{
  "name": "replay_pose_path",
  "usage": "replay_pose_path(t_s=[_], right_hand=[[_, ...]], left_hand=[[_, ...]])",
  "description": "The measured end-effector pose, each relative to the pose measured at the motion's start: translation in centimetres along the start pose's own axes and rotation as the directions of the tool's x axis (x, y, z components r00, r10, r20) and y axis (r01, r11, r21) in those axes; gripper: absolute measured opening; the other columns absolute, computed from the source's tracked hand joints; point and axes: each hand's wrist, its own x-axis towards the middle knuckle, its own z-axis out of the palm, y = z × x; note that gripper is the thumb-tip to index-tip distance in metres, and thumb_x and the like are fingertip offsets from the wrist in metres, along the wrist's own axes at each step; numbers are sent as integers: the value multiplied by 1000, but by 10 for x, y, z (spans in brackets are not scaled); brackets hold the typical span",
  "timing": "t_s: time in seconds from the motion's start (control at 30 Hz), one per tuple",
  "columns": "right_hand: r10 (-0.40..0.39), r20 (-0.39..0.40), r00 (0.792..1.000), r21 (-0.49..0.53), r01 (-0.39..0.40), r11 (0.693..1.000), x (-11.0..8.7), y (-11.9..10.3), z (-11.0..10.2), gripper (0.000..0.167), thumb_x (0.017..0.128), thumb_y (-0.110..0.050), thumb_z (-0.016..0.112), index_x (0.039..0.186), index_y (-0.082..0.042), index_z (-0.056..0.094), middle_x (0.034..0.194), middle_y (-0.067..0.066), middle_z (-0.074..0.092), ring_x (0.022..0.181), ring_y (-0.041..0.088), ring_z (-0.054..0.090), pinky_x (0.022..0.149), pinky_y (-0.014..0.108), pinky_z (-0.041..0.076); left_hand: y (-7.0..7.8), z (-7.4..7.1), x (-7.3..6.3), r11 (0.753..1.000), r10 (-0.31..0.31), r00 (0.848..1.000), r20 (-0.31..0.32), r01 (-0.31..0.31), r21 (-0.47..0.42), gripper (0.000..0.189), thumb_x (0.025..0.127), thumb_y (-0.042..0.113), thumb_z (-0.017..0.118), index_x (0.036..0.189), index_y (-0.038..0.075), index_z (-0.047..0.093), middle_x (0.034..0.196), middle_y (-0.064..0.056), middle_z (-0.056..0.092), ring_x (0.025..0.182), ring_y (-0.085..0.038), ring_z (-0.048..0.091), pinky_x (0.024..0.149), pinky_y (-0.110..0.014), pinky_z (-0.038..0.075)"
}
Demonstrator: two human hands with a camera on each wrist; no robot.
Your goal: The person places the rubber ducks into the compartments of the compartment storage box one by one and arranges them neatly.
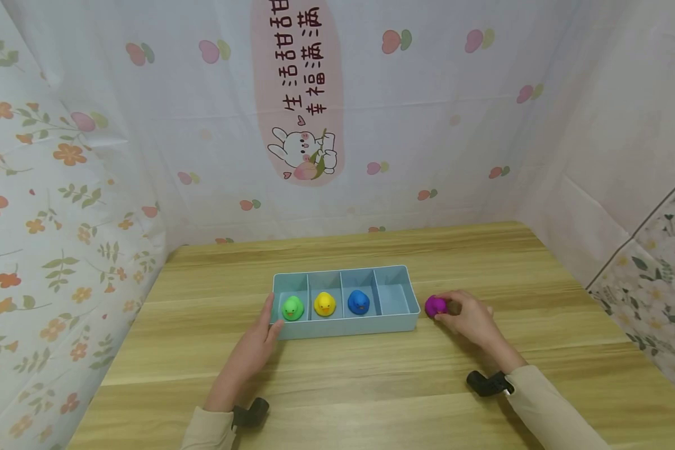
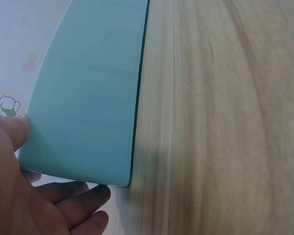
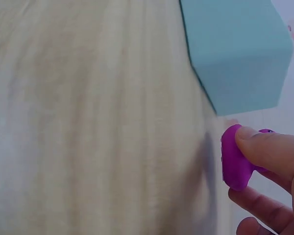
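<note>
A light blue divided box (image 1: 345,327) stands on the table, seen lengthwise in the head view. From left to right its compartments hold a green toy duck (image 1: 293,308), a yellow toy duck (image 1: 325,304) and a blue toy duck (image 1: 359,302); the rightmost one is bare. At the left front corner my left hand (image 1: 257,345) holds the box, thumb at the front rim and fingers along the end wall. Just right of the box, my right hand (image 1: 469,317) pinches a purple toy duck (image 3: 235,159) between thumb and fingers. Part of that duck is hidden by the hand.
The wooden table (image 1: 337,387) extends around the box. A printed white cloth (image 1: 427,112) hangs behind it, and more patterned cloth covers both sides. Black wrist mounts (image 1: 486,383) sit on both of my wrists.
</note>
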Motion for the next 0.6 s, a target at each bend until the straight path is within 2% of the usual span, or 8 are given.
replay_pose_path(t_s=[0.1, 0.23, 0.47, 0.6], right_hand=[[-8, -6, 1000, 18, 8, 1000, 1, -4, -6, 39, 76, -20, 80, 112, -9, 68, 111, 15, 66, 92, 35, 59, 73, 40, 24], [-31, -29, 999, 15, 31, 999, 5, -7, -13, 38, 76, -19, 80, 111, -10, 69, 106, 12, 67, 78, 24, 52, 72, 37, 24], [-38, -35, 999, -13, 38, 999, 12, -11, -21, 38, 77, -22, 79, 112, -12, 68, 101, 8, 67, 76, 19, 47, 70, 34, 23], [-44, -63, 997, -10, 44, 999, 16, -17, -22, 38, 78, -24, 79, 112, -12, 69, 105, 10, 68, 81, 26, 52, 71, 37, 24]], left_hand=[[0, 1, 0, 1000, -5, 1000, 2, 5, 1, 64, 104, 30, 38, 154, 9, 5, 153, -26, 25, 138, -43, 31, 112, -57, 27], [0, 1, 0, 1000, -7, 1000, 3, 7, 4, 64, 104, 32, 37, 155, 10, 5, 152, -26, 26, 137, -44, 32, 111, -57, 28], [0, 0, -1, 1000, -9, 1000, 5, 9, -6, 64, 104, 32, 37, 155, 11, 5, 153, -26, 25, 137, -44, 32, 111, -57, 27], [-1, 0, 0, 1000, 1, 1000, 2, -1, 3, 64, 104, 34, 37, 154, 9, 5, 152, -27, 26, 136, -44, 33, 110, -57, 29]])
